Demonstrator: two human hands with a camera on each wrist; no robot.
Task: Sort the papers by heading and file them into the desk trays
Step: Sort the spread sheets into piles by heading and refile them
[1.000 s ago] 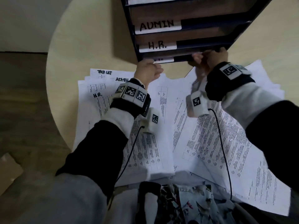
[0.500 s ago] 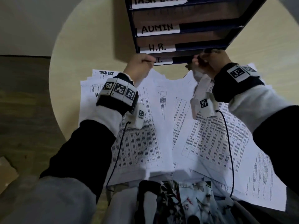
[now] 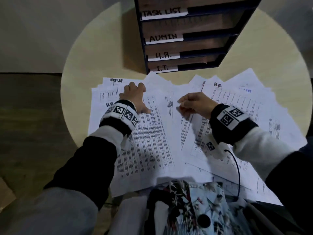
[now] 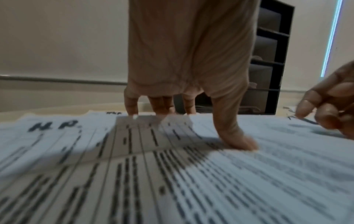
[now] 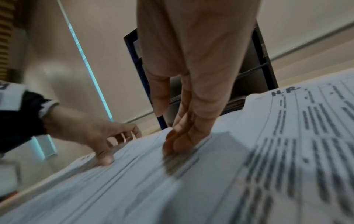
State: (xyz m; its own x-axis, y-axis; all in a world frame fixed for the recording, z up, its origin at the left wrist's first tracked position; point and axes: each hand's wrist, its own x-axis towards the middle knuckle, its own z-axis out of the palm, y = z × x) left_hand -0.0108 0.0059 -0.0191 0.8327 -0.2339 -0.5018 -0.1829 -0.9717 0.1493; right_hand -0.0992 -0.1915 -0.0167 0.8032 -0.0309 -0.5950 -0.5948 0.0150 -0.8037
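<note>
papers (image 3: 152, 141): white, printed, fanned flat on table; desk trays (image 3: 186, 39): dark, labelled, behind

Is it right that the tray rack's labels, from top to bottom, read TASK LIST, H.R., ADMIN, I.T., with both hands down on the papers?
Not quite: the head view shows the tray rack labelled TASK LIST, ADMIN, H.R., I.T. from top to bottom. Left hand and right hand are down on the papers.

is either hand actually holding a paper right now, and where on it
Neither grips one. The left hand rests spread on the white printed papers; the right hand's fingertips touch a sheet's top.
</note>
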